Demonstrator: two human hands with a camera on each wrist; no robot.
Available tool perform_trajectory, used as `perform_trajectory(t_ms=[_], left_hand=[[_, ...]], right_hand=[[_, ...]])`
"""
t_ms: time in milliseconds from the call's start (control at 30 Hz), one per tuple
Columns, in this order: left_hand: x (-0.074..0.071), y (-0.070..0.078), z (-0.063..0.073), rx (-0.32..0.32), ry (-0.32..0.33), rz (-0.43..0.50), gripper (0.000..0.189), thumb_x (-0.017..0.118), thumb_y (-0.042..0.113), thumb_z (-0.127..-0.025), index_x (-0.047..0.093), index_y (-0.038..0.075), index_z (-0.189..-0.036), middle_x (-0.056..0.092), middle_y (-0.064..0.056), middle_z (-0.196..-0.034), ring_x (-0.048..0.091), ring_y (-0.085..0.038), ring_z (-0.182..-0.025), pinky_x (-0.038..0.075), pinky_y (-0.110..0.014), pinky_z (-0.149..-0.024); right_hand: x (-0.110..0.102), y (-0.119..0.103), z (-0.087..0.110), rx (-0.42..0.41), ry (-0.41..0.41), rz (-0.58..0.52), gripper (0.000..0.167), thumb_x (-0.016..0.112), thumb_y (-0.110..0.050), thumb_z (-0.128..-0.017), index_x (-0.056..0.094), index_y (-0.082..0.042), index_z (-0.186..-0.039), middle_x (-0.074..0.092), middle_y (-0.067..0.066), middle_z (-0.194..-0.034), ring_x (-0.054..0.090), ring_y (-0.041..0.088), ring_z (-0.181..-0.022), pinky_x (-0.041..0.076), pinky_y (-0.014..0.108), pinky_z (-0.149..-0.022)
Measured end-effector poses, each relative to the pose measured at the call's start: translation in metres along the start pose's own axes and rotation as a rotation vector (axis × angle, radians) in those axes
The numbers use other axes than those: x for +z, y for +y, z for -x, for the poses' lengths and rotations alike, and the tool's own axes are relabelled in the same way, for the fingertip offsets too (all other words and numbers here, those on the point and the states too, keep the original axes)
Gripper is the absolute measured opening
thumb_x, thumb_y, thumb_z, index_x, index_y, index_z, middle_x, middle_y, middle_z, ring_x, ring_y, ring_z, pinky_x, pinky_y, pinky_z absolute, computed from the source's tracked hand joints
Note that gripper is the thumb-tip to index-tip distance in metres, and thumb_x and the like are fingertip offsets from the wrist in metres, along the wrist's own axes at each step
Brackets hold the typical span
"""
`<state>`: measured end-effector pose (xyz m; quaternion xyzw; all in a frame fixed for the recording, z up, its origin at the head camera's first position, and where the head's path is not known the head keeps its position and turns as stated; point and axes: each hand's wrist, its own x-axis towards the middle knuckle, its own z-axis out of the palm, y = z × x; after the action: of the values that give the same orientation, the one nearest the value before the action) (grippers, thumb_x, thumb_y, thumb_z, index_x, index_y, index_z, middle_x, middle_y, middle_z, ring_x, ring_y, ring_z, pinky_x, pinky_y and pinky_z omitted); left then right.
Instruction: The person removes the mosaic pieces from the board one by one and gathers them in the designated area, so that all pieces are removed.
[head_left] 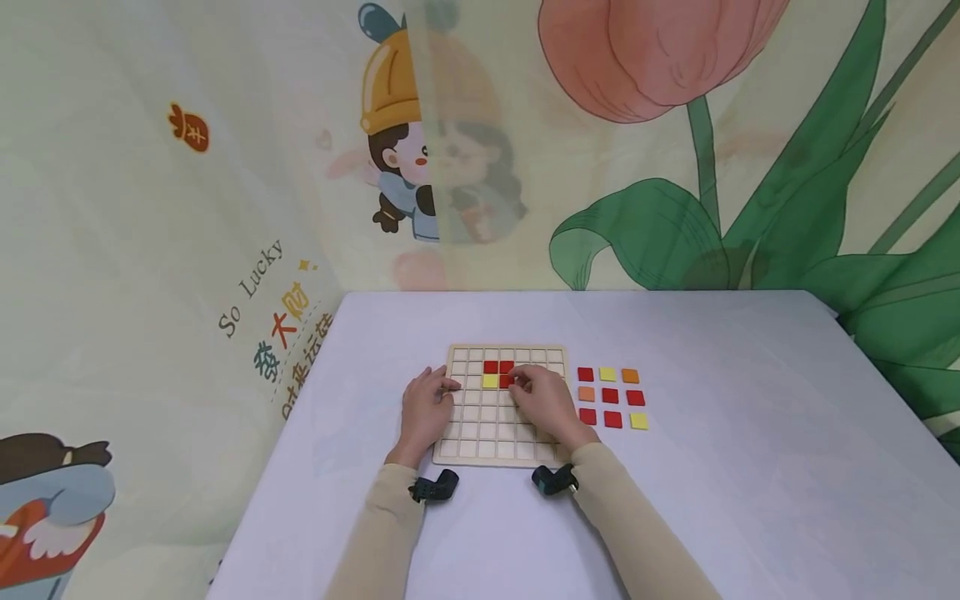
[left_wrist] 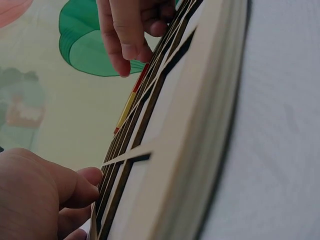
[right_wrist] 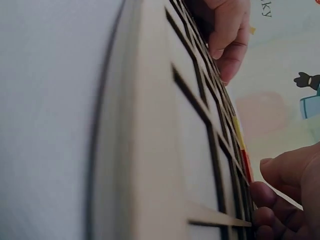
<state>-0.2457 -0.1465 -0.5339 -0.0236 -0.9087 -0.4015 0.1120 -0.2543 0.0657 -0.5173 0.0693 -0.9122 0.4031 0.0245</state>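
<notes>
A light wooden grid board [head_left: 480, 450] lies on the table under both hands. In its upper middle, red tiles [head_left: 491, 367] and one yellow tile [head_left: 490, 381] sit in a two-by-two block. My left hand [head_left: 427, 410] rests at the board's left edge, fingertips over the outer squares. My right hand [head_left: 546, 404] reaches over the board's right side, thumb and fingertips right at the lower right red tile [head_left: 504, 382], partly covering it. In the right wrist view, thumb and index finger of the right hand [right_wrist: 290, 185] stand apart, with no tile showing between them.
Right of the board, several loose square tiles lie in three rows, among them a red tile [head_left: 610, 396], a yellow tile [head_left: 638, 421] and an orange tile [head_left: 630, 376]. A white cloth [head_left: 750, 467] covers the table. A printed curtain [head_left: 480, 267] hangs behind its far edge.
</notes>
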Motion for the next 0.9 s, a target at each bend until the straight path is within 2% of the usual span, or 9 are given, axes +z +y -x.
perform_trajectory(t_ms=[200, 500, 733, 900], left_hand=[[0.0, 0.001, -0.002, -0.005, 0.003, -0.021, 0.018, 0.057, 0.002, -0.09, 0.072, 0.011, -0.094, 0.054, -0.012, -0.142, 0.033, -0.032, -0.142, 0.016, -0.048, -0.12], [0.0, 0.002, 0.001, 0.003, 0.011, -0.014, 0.017, 0.058, 0.001, -0.089, 0.072, 0.01, -0.093, 0.054, -0.013, -0.141, 0.034, -0.034, -0.141, 0.017, -0.049, -0.12], [0.0, 0.002, 0.0, -0.008, 0.009, -0.006, 0.018, 0.057, 0.001, -0.089, 0.072, 0.01, -0.094, 0.053, -0.012, -0.142, 0.033, -0.032, -0.142, 0.015, -0.048, -0.12], [0.001, 0.001, 0.0, -0.02, 0.008, -0.009, 0.018, 0.057, 0.002, -0.09, 0.071, 0.011, -0.094, 0.053, -0.012, -0.143, 0.032, -0.032, -0.142, 0.015, -0.048, -0.12]], right_hand=[[0.006, 0.001, -0.003, 0.0, 0.076, 0.054, 0.023, 0.066, -0.018, -0.09, 0.071, -0.013, -0.113, 0.061, -0.003, -0.086, 0.053, 0.016, -0.076, 0.047, 0.026, -0.064], [0.009, -0.001, -0.004, 0.038, 0.088, 0.108, 0.022, 0.07, -0.021, -0.088, 0.071, -0.014, -0.109, 0.059, -0.004, -0.078, 0.052, 0.016, -0.071, 0.041, 0.027, -0.059], [0.009, -0.001, -0.005, 0.035, 0.073, 0.104, 0.02, 0.072, -0.021, -0.087, 0.069, -0.016, -0.106, 0.059, -0.004, -0.081, 0.052, 0.016, -0.073, 0.042, 0.028, -0.062], [0.012, 0.0, -0.005, 0.011, 0.098, 0.094, 0.022, 0.072, -0.023, -0.088, 0.067, -0.016, -0.108, 0.061, -0.001, -0.094, 0.055, 0.017, -0.082, 0.049, 0.031, -0.071]])
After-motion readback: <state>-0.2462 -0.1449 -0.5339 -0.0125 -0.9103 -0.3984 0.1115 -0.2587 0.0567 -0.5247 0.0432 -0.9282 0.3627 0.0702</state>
